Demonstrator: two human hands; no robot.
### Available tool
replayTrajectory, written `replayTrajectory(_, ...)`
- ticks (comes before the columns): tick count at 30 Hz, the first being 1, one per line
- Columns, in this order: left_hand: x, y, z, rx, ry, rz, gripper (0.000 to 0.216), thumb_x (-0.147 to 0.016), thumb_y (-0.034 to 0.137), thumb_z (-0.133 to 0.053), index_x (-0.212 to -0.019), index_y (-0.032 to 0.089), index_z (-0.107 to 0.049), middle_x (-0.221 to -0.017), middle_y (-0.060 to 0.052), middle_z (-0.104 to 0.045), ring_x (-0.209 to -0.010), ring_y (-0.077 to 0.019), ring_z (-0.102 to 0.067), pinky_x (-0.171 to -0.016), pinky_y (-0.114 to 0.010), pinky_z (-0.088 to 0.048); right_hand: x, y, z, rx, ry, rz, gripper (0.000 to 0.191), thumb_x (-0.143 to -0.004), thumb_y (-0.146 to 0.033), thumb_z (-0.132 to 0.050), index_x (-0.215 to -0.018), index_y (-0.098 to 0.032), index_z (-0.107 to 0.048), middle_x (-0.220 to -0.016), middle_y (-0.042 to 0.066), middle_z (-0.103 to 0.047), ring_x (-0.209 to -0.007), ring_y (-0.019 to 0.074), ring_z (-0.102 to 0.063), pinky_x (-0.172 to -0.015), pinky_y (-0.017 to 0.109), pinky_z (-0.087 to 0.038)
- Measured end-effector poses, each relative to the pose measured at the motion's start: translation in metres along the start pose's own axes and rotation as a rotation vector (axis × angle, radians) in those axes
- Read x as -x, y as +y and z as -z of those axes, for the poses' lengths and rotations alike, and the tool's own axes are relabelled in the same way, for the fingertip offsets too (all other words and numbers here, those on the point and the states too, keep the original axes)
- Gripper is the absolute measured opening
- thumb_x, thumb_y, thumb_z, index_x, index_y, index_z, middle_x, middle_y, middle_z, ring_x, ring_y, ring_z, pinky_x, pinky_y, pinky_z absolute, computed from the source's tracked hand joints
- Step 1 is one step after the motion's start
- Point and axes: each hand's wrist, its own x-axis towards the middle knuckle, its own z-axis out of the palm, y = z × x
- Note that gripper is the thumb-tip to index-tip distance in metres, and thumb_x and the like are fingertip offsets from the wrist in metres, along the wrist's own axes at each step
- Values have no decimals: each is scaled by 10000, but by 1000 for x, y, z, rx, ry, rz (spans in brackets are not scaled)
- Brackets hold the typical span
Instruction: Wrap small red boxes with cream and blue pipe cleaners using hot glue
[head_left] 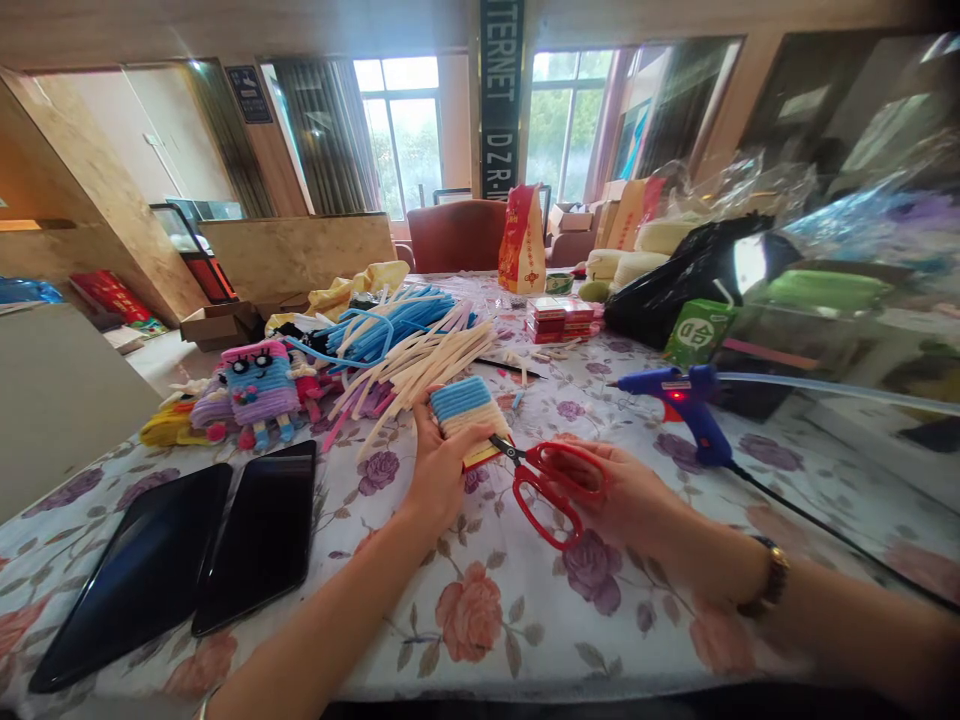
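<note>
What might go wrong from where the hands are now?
The scissors in the right hand have their blades close to the thumb of the left hand, so a slip might nick it. They also meet the strip-wrapped box, so a stray cut could catch its fuzzy strips. The glue gun shows a lit red light; its tip may be hot.

Floral tablecloth beneath two dark screens, fuzzy stems, red boxes, glue gun.
</note>
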Motion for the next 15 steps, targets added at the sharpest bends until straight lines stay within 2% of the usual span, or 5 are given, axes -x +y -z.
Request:
replayTrajectory(3,0,0,0,-8,0,5,751,-555,81,-695,-1164,337,-339,-845,58,-580,-714,-146,-624,-681,-295,-519,0,-3,2,38,1,26,188,-626,-265,-781,-729,-142,-682,-760,44,-717,-715,116,-660,-682,202,-503)
replayTrajectory(7,-1,-1,1,-12,-2,-4,747,-568,72,-692,-1172,341,-345,-838,53,-585,-715,-147,-621,-668,-288,-527,-1,-3,3,53,57,65,192,-627,-310,-777,-691,-156,-681,-685,16,-696,-656,90,-631,-664,191,-489)
replayTrajectory(9,-1,-1,1,0,-8,-17,751,-569,68,-695,-1175,341,-345,-831,56,-581,-718,-147,-624,-670,-289,-531,-1,-2,4,87,24,98,193,-645,-326,-762,-679,-154,-682,-664,0,-676,-619,70,-600,-633,178,-474)
replayTrajectory(15,-2,-1,1,33,33,-3,712,-587,56,-694,-1158,340,-376,-801,61,-589,-715,-141,-629,-665,-283,-539,4,-1,5,246,-92,155,239,-707,-323,-718,-900,-183,-704,-781,-2,-681,-687,84,-597,-671,212,-468)
